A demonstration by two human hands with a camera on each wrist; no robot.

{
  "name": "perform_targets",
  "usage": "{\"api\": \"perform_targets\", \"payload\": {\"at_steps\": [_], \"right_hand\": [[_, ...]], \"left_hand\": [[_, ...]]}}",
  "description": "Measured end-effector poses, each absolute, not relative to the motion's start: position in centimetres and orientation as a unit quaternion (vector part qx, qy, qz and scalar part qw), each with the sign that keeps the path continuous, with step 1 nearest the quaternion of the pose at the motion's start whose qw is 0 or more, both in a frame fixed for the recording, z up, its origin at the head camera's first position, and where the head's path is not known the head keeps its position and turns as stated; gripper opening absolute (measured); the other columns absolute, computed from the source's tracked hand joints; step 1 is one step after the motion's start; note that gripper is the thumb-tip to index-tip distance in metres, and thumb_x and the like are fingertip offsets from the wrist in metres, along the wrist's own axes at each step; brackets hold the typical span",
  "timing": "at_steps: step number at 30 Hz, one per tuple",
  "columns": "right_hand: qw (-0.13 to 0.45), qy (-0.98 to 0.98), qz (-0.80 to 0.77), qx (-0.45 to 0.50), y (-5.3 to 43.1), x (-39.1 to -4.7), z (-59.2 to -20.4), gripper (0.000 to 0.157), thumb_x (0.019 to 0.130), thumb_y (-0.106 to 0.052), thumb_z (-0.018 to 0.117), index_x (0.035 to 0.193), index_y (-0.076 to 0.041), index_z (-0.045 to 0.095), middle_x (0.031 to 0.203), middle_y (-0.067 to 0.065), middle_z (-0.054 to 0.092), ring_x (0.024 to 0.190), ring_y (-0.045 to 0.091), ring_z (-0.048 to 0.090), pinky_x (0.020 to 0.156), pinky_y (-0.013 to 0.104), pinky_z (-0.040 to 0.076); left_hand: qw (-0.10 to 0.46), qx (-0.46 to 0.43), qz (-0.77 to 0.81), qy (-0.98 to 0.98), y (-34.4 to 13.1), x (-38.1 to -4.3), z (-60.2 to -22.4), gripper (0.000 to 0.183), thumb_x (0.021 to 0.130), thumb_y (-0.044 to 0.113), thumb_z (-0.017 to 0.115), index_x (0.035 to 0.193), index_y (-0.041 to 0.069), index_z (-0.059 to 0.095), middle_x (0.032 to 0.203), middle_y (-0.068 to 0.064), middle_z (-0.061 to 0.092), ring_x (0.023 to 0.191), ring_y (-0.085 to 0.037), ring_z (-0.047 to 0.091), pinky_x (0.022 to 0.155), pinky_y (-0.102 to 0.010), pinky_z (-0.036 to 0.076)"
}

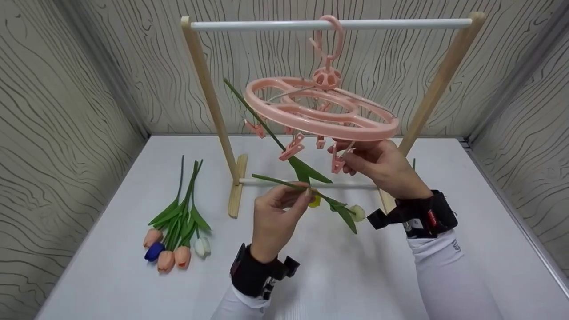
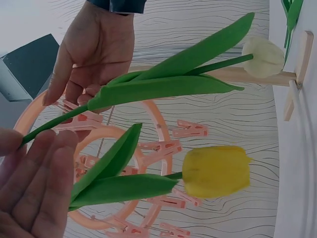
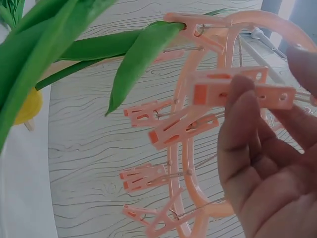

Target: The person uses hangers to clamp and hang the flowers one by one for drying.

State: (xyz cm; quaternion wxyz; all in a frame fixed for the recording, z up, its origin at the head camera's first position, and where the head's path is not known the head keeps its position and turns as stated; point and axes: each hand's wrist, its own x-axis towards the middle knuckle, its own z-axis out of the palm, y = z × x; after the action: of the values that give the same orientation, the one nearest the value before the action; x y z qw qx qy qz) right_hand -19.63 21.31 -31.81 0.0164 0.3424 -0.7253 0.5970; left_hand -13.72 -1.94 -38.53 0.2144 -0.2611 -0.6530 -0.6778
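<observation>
My left hand (image 1: 278,215) pinches the stem of a white tulip (image 2: 262,57) between thumb and fingers, its bloom pointing right in the head view. On the pink oval clip hanger (image 1: 284,113), which tilts down to the right, my right hand (image 1: 384,166) grips a pink clothespin (image 3: 242,91) at its near right end. A yellow tulip (image 2: 216,171) hangs bloom-down from another clothespin (image 3: 195,29), its long stem rising past the hanger's left side. The left hand overlaps part of this yellow tulip in the head view. Several other clothespins (image 3: 143,176) dangle with nothing in them.
The hanger hooks over the white rod (image 1: 258,25) of a wooden stand (image 1: 206,89). To the left on the white table (image 1: 111,249) lies a bunch of artificial tulips: peach blooms (image 1: 166,261), a blue one (image 1: 154,251) and a white one (image 1: 202,246). Patterned walls enclose the table.
</observation>
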Motion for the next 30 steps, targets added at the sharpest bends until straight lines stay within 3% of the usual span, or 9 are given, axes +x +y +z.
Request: {"api": "perform_targets", "payload": {"at_steps": [11,19,24,30], "right_hand": [[-0.008,-0.641,0.645,0.415,21.4,-20.3,-32.1,0.041,0.101,0.010,0.044,0.142,0.005,0.043,0.119,0.025,0.061,0.085,0.026,0.064,0.079,0.032,0.057],[-0.011,-0.680,0.616,0.397,20.9,-20.3,-32.1,0.050,0.099,0.008,0.051,0.147,-0.003,0.039,0.110,0.022,0.059,0.077,0.026,0.057,0.070,0.027,0.054],[0.022,-0.696,0.626,0.351,20.4,-20.1,-32.0,0.051,0.098,0.006,0.056,0.146,-0.004,0.041,0.107,0.024,0.060,0.076,0.027,0.060,0.067,0.029,0.054],[0.080,-0.685,0.667,0.282,20.3,-19.3,-32.5,0.046,0.095,0.004,0.060,0.140,-0.001,0.048,0.110,0.028,0.061,0.091,0.027,0.067,0.088,0.032,0.054]], "left_hand": [[0.226,-0.263,-0.675,-0.651,-2.4,-14.0,-35.8,0.016,0.094,0.009,0.070,0.105,-0.002,0.070,0.092,-0.006,0.074,0.080,-0.019,0.072,0.073,-0.036,0.059],[0.219,-0.272,-0.688,-0.636,-2.7,-14.8,-35.2,0.015,0.093,0.004,0.068,0.105,-0.005,0.069,0.094,-0.012,0.073,0.082,-0.023,0.073,0.076,-0.038,0.058],[0.222,-0.276,-0.689,-0.632,-2.6,-15.3,-34.8,0.016,0.094,0.005,0.068,0.105,-0.006,0.069,0.094,-0.011,0.073,0.082,-0.023,0.072,0.076,-0.038,0.058],[0.219,-0.277,-0.692,-0.630,-2.6,-15.8,-34.4,0.013,0.093,0.005,0.070,0.101,-0.005,0.070,0.091,-0.010,0.073,0.081,-0.024,0.072,0.074,-0.038,0.059]]}}
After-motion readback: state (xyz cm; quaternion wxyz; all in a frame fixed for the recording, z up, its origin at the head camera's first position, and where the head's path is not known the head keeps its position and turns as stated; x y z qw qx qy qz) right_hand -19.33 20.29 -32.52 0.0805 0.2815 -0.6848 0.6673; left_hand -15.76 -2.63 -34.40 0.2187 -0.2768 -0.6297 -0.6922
